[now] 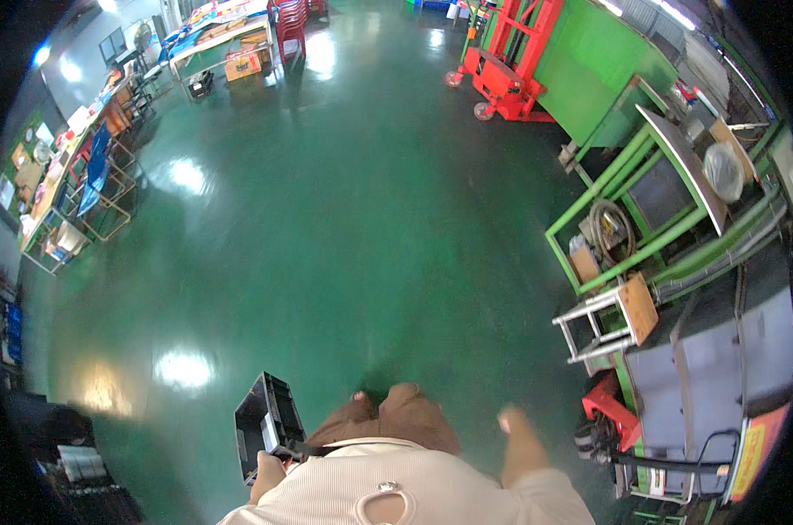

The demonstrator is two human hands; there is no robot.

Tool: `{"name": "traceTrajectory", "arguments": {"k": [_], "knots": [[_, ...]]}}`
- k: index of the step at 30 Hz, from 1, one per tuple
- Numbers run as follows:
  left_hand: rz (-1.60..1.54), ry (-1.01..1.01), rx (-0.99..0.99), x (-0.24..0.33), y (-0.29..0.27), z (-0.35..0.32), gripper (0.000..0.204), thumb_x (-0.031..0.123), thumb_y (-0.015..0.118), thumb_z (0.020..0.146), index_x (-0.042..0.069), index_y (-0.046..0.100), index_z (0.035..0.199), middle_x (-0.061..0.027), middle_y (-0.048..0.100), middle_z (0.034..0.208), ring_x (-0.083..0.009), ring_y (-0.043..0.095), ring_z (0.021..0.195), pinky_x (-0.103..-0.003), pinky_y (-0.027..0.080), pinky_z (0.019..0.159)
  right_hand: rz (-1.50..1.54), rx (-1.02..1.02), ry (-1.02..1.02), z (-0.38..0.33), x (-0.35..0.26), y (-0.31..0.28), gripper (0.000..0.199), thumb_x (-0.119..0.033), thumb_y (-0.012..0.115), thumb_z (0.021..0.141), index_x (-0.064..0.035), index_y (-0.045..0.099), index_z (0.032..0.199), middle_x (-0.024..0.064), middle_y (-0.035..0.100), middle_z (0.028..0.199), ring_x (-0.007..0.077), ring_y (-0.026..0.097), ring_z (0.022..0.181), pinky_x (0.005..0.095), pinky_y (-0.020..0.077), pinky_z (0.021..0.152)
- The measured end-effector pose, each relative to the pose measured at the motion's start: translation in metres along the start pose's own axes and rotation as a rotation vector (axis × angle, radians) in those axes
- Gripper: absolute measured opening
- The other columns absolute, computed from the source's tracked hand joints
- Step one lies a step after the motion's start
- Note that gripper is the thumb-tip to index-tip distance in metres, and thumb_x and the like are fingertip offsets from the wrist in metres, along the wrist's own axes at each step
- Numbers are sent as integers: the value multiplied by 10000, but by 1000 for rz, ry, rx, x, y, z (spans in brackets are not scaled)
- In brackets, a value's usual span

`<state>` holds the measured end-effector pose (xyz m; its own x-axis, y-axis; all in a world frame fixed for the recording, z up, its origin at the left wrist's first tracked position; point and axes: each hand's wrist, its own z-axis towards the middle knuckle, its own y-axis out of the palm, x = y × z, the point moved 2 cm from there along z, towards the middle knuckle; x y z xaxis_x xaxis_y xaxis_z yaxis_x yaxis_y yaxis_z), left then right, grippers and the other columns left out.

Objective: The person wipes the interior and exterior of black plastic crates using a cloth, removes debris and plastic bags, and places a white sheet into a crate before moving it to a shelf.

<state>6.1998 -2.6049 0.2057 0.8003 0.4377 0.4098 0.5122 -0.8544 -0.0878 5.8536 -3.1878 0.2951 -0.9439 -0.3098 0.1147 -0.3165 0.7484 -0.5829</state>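
My left hand (pixel 269 464) is at the near end of a black plastic box (pixel 253 423), gripping it by the rim beside my left thigh. The box hangs tilted, and its inside is dark. A pale grey item (pixel 272 432) shows inside or against its right wall; its kind is unclear. Out to my right, my right hand (pixel 508 422) hangs low over the green floor (pixel 344 227), away from any object. Its fingers are small and smeared, so their pose is hidden, and I see nothing in them.
A long cluttered bench (pixel 51 188) with blue folding chairs (pixel 99 171) lines the left wall. Far ahead are a loaded table (pixel 221 39) and red stacked chairs (pixel 291 26). To the right stand a red lift truck (pixel 506 74), a green frame (pixel 624 184) and a wooden-topped stool (pixel 637 308).
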Motion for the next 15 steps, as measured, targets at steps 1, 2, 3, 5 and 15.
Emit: {"name": "traceTrajectory", "arguments": {"k": [1,2,3,5,15], "knots": [[59,-23,-41,13,71,1,417,388,580,786,29,567,999,-157,606,877,-333,596,714,-462,516,574,-2,-56,7,14,99,71,290,-230,568,803,-16,646,983,174,649,878,330,612,789,447,480,701],[75,-8,-44,40,119,1,421,394,578,786,29,568,996,-158,605,872,-336,595,710,-467,517,574,29,-203,97,0,128,97,295,-232,561,809,-19,640,997,177,641,903,333,605,815,446,475,721],[76,6,-30,59,151,8,425,399,577,786,29,569,994,-160,605,867,-339,594,705,-472,517,574,57,-310,188,-7,124,83,300,-233,553,815,-21,633,1012,179,634,928,336,597,840,446,469,740],[92,15,-72,89,267,29,433,409,574,786,28,571,990,-162,604,857,-344,593,695,-482,517,574,177,-351,326,2,95,32,311,-236,538,826,-27,620,1041,185,619,978,342,582,891,444,458,779],[197,61,11,220,736,-24,389,379,502,803,5,537,907,-192,568,861,-362,582,623,-543,522,449,261,432,-412,308,-359,-544,370,-295,402,925,-26,574,1111,217,566,1154,381,530,1066,443,434,899]]}}
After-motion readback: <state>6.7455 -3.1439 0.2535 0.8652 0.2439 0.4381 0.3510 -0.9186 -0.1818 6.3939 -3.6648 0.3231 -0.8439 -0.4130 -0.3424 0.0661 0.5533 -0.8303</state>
